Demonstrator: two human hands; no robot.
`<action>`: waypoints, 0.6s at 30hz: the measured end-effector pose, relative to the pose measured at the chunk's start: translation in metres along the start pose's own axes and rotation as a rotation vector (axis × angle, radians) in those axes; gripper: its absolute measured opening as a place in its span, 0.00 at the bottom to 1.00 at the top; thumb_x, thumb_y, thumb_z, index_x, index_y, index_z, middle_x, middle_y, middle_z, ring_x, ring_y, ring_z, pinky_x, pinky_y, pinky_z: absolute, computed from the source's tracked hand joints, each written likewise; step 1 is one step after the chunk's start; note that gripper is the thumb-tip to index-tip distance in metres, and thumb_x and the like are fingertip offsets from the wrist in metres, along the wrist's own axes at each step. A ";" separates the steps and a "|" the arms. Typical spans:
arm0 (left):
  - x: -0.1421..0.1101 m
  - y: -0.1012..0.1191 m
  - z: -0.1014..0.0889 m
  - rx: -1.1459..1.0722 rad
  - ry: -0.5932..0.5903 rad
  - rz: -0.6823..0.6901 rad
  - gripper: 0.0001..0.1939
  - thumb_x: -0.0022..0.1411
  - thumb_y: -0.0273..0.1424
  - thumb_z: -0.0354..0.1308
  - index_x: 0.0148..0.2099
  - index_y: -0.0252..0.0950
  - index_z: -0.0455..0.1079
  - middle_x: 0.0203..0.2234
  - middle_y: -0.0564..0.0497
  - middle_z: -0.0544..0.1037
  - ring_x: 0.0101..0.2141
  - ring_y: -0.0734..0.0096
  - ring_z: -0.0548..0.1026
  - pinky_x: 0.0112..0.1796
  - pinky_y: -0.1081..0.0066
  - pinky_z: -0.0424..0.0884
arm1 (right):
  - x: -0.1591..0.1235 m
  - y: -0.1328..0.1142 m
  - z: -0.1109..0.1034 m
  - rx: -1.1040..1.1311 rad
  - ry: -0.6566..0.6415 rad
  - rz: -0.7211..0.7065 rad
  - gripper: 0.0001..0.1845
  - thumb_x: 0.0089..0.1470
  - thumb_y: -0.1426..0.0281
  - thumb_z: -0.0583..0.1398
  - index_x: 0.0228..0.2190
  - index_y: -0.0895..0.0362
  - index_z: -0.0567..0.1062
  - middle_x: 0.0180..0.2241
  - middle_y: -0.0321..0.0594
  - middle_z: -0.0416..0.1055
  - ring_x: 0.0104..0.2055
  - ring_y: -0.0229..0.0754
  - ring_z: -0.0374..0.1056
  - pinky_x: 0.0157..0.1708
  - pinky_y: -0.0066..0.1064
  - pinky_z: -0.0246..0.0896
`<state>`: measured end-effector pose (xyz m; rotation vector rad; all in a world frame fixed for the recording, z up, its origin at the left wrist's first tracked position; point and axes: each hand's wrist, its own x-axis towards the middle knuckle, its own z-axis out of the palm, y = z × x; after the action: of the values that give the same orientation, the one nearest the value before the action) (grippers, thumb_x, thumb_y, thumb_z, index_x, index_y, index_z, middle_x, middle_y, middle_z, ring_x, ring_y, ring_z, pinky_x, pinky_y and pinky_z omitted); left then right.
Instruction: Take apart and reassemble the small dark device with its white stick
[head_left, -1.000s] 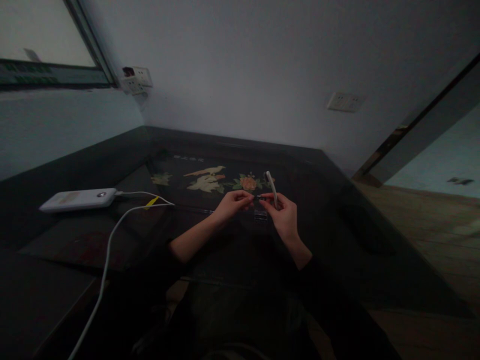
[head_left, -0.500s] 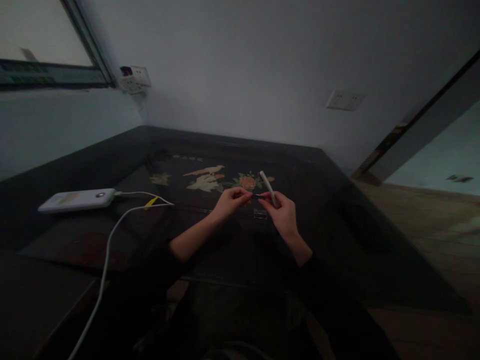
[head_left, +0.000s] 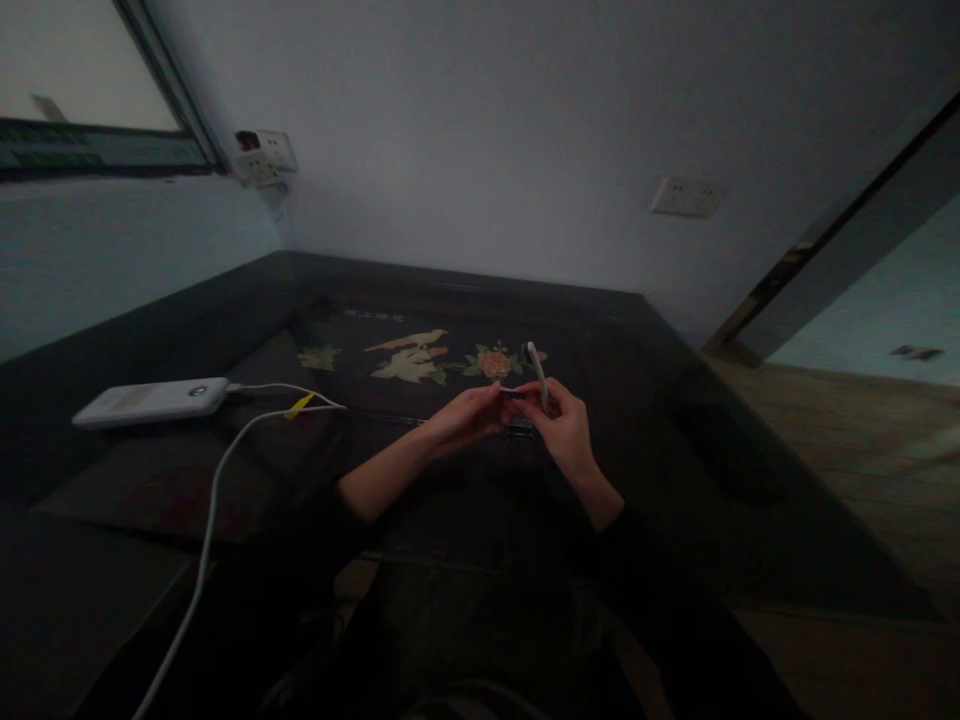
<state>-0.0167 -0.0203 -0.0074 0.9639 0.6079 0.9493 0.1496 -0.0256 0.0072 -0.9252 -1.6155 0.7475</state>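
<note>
My left hand [head_left: 471, 415] is closed, its fingertips pinching one end of a small dark piece [head_left: 511, 394] in front of me. Thumb and forefinger of my right hand [head_left: 562, 420] meet the other end of that piece. Also in my right hand is a slim pale toothbrush [head_left: 541, 375], standing nearly upright with its dark-bristled head at the top. The small piece is too dark to name. Just below the fingers, a little dark ridged object [head_left: 519, 432] lies on the table, partly covered by my hands.
The dark glossy table [head_left: 465, 510] carries a bird-and-flower picture [head_left: 409, 362]. At left lies a white power bank [head_left: 150, 400], its white cable [head_left: 214, 500] with a yellow tag [head_left: 300, 405] running off the near edge. Behind stands a wall with sockets [head_left: 686, 197].
The toothbrush has turned, so its dark bristles now show toward the left. My left fingers have shifted slightly right and changed their hold around the small piece.
</note>
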 end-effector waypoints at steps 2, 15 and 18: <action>0.000 -0.001 0.001 -0.070 -0.035 -0.021 0.25 0.50 0.50 0.64 0.41 0.33 0.74 0.30 0.50 0.73 0.30 0.76 0.68 0.30 0.75 0.62 | 0.000 0.001 0.000 0.051 -0.022 0.030 0.08 0.46 0.65 0.65 0.30 0.55 0.77 0.28 0.36 0.70 0.31 0.40 0.67 0.32 0.31 0.62; -0.002 -0.003 0.001 -0.123 -0.110 0.030 0.26 0.46 0.47 0.68 0.42 0.33 0.75 0.28 0.51 0.72 0.30 0.77 0.67 0.31 0.76 0.62 | -0.001 0.008 0.003 0.178 -0.060 0.113 0.13 0.44 0.61 0.66 0.31 0.55 0.78 0.27 0.36 0.72 0.28 0.39 0.68 0.30 0.32 0.65; 0.000 -0.003 0.000 -0.042 -0.088 0.040 0.26 0.47 0.48 0.67 0.41 0.32 0.74 0.28 0.51 0.72 0.29 0.77 0.67 0.32 0.75 0.62 | -0.001 0.005 0.003 0.158 -0.058 0.106 0.13 0.43 0.61 0.67 0.31 0.54 0.78 0.28 0.36 0.72 0.29 0.40 0.67 0.30 0.32 0.64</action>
<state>-0.0155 -0.0214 -0.0097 0.9783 0.4941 0.9463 0.1474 -0.0239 0.0018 -0.8866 -1.5425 0.9690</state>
